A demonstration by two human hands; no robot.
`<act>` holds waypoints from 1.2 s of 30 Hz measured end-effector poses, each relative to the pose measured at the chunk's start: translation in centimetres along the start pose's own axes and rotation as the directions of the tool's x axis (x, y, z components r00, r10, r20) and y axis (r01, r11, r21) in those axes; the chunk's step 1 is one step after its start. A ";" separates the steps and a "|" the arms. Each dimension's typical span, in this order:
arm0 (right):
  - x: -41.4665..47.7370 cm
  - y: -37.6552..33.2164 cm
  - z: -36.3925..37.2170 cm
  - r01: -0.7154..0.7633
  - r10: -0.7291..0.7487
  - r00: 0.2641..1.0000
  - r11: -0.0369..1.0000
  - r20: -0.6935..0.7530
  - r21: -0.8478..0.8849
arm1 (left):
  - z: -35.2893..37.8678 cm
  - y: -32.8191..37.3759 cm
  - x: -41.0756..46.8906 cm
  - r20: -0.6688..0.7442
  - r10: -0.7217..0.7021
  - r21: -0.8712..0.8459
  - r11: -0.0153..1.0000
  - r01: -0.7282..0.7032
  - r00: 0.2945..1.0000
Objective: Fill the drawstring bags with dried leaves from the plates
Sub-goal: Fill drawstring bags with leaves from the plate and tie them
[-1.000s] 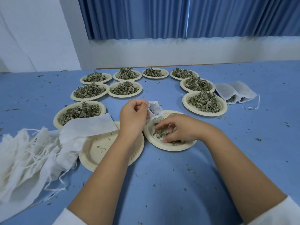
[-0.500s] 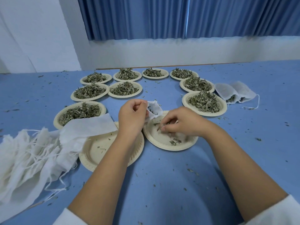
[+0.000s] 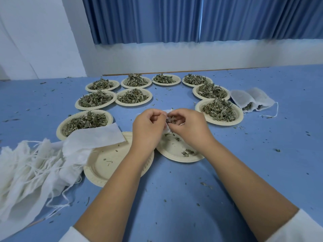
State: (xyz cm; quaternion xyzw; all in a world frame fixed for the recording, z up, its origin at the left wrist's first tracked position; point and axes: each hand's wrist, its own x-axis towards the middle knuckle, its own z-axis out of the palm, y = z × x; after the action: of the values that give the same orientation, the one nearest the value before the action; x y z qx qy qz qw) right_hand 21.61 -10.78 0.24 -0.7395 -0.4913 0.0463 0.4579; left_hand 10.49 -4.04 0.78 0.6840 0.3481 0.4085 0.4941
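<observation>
Left grip: the left grip [image 3: 148, 126], a bare hand, has its fingers curled tight and pinches the white edge of the drawstring bag [image 3: 168, 111].
Right grip: the right grip [image 3: 189, 127], the other bare hand, has its fingertips bunched on a clump of dried leaves [image 3: 172, 119] at the bag's mouth. Its fingers meet those of the left grip.
Bag position: held up between both grips, above the far edge of the near plate [image 3: 174, 151]. It is mostly hidden by fingers; only scraps of white cloth show above and below the knuckles.
Near plate: on the desk [image 3: 174, 198] under the right wrist. It holds a few leaf scraps and a small clump near the front rim.
Spent plate: the spent plate [image 3: 108, 165] lies just left of the near plate, partly under the left forearm, with crumbs only. Whether the two rims touch I cannot tell.
Full plates: nine full plates heaped with leaves, in an arc farther back. The nearest on the left is at [image 3: 84, 122].
Empty bags: the pile of empty bags [image 3: 31, 172] sits at the desk's left edge, strings tangled. One flat bag lies across the rims of the nearest left full plate and the spent plate.
Filled bags: two filled bags [image 3: 251, 100] lie just right of the right-hand full plates, leaves at their mouths, a string trailing.
Desk surface: blue, with leaf crumbs scattered all over.
Background: blue curtain [image 3: 174, 20] above a white wall.
Sleeves: white cuffs at both lower corners.
</observation>
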 end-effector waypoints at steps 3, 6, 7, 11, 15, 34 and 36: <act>0.0 -0.2 -0.4 -0.087 0.089 0.996 0.973 -0.003 0.212 | 0.0 0.0 0.0 -0.006 0.007 0.006 1.000 -0.007 1.000; 0.3 -0.3 -1.1 -0.149 0.126 0.988 0.918 0.084 0.367 | -0.1 0.1 0.0 -0.016 -0.003 -0.019 1.000 0.003 1.000; 0.3 -0.3 -1.2 -0.157 0.131 0.987 0.906 0.093 0.394 | -0.1 0.1 0.0 -0.018 -0.006 -0.026 1.000 0.006 1.000; -0.1 -0.3 -0.3 -0.120 0.123 0.992 0.940 0.010 0.320 | -0.2 0.3 -0.1 -0.001 -0.006 -0.033 0.999 0.006 1.000; -0.4 -0.3 0.5 -0.046 0.048 0.999 0.978 -0.002 0.204 | -0.2 0.2 -0.2 0.002 -0.003 -0.039 0.999 0.003 1.000; -0.6 -0.1 -0.1 0.160 -0.144 0.952 0.986 0.269 -0.042 | -0.2 -0.2 0.3 0.038 0.035 -0.006 0.999 -0.035 0.999; -0.5 -0.1 -0.7 0.130 -0.122 0.957 0.991 0.262 -0.013 | -0.3 -0.3 0.3 0.017 0.027 -0.008 1.000 -0.027 0.999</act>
State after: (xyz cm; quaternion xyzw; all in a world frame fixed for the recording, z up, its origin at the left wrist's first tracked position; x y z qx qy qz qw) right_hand 21.64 -11.59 0.52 -0.7008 -0.5940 0.1064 0.3803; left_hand 10.35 -3.55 0.60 0.6901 0.3330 0.4107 0.4941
